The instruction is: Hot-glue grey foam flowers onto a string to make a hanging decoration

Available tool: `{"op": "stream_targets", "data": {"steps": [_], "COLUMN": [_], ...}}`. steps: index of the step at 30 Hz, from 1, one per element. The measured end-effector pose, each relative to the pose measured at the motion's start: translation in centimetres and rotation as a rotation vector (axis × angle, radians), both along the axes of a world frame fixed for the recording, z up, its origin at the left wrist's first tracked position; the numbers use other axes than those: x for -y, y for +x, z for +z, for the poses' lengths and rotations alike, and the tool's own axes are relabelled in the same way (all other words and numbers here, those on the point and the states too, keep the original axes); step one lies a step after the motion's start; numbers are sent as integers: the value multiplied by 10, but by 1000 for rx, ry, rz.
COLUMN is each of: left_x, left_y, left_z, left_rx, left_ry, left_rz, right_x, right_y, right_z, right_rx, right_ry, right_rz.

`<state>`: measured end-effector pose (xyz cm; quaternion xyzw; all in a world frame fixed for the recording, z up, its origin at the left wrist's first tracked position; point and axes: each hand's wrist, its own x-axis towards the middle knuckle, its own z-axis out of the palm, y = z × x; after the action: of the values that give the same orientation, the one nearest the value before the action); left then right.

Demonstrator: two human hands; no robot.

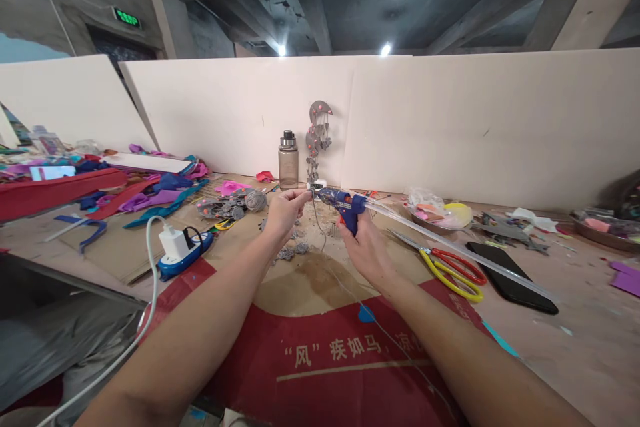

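My right hand (367, 247) is wrapped round the handle of a blue glue gun (345, 203), whose nozzle points left. A long clear glue stick (440, 237) sticks out of its back end. Just left of the nozzle, my left hand (286, 215) pinches the end of a grey cord (319, 223), which hangs down below the fingers. Small grey pieces (293, 251) lie on the cardboard under the hands. A grey moon-shaped hanging ornament (320, 121) is upright against the white board behind.
A bottle (289, 163) stands behind my left hand, near a ball of grey yarn (255, 200). A blue power strip (185, 255) lies left. Scissors (453, 270) and a black phone (513, 280) lie right. Felt scraps (150, 199) cover the far left.
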<state>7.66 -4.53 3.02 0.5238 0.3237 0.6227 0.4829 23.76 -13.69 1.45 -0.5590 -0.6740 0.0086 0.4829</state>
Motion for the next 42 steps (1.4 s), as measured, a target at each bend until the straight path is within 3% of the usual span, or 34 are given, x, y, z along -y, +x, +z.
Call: {"op": "stream_targets", "data": {"steps": [13,16,20,26,28,31,33,36,38,42], "left_x": [-1,-2,0,5,8,15,21,31,37,44], "left_y": [-4,-6,-4,1,2,5,7,11,13,17], "left_z": [2,3,2,-1,0,3,4,5,5,6], "left_rx": [18,35,26,-105,-154,-216,-282,-398,-446,-414], "left_ry": [-2,-4,-8,99,149,230,303,418,480,454], "left_rz": [21,22,33,90,121,156,184,232,247,212], "right_x": [2,1,-9,-30,-31,-27,-21,-10,-6,-5], "right_y": [-2,-1,10,36,39,34,23,1,-11,-17], "right_z": [3,3,0,-18,-20,-14,-4,10,15,18], "right_rx": [-16,-197,-403,-33,-1,48,-31,-380,-573,-688], "right_ry": [-66,-94,-335,-573,-530,-251,-89,-112,-190,-212], "right_rz": [8,92,131,-21,-57,-136,-70,219,331,297]}}
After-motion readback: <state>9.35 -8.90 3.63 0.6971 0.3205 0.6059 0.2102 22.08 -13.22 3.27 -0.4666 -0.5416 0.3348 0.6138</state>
